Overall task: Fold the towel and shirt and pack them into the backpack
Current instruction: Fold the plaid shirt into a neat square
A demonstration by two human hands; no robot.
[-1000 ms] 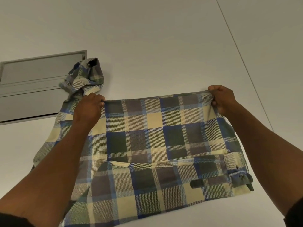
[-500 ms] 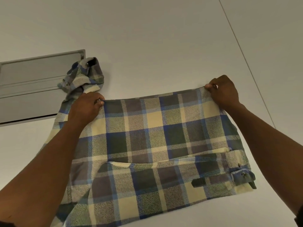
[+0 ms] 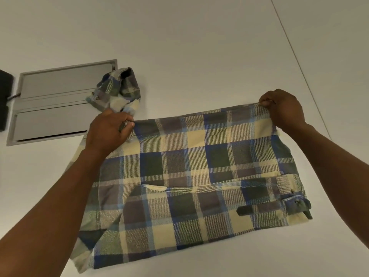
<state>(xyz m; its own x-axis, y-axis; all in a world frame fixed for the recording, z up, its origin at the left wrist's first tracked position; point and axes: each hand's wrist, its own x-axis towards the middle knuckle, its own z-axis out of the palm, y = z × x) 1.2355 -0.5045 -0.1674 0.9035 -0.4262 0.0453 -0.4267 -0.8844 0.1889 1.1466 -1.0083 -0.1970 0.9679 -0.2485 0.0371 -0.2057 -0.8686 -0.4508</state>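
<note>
A plaid shirt (image 3: 199, 176) is lying partly folded on a white table (image 3: 199, 47), both arms reaching forward over it. The left hand (image 3: 108, 130) and right hand (image 3: 283, 108) are pinching its far edge at either corner. One sleeve (image 3: 119, 88) is bunching, apparently, onto a grey recessed panel (image 3: 52, 104).

A dark object (image 3: 5, 100) is cut off by the left edge, too partial to identify.

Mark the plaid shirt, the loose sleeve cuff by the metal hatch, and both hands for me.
plaid shirt (image 3: 199, 166): head view, middle of the panel.
loose sleeve cuff (image 3: 117, 86): head view, bunched cloth.
left hand (image 3: 109, 130): head view, knuckles.
right hand (image 3: 283, 108): head view, back.
</note>
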